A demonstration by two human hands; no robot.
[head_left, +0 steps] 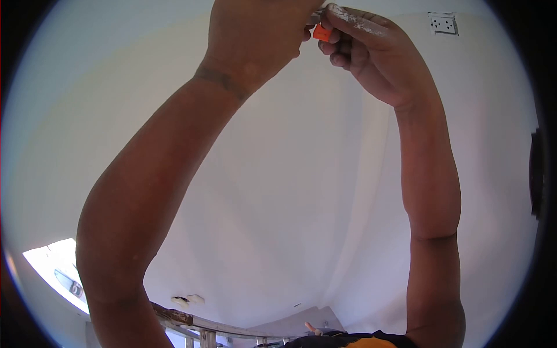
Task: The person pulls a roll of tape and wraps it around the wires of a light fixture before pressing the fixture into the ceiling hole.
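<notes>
The orange cap [322, 33], at twelve o'clock between both hands, looks small, light and hard, so it is probably best pinched by its sides. The right hand [371, 52], at one o'clock, has its fingers curled shut on the cap. The left hand [255, 35], at eleven, bunches against it with its grip hidden, and both arms reach overhead.

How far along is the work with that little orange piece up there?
Done: the wall looks smooth and white, with a socket plate mounted. In hand: the right hand pinches a small orange piece overhead, the left hand close against it. Left: what it joins is out of view, so unclear.
</notes>
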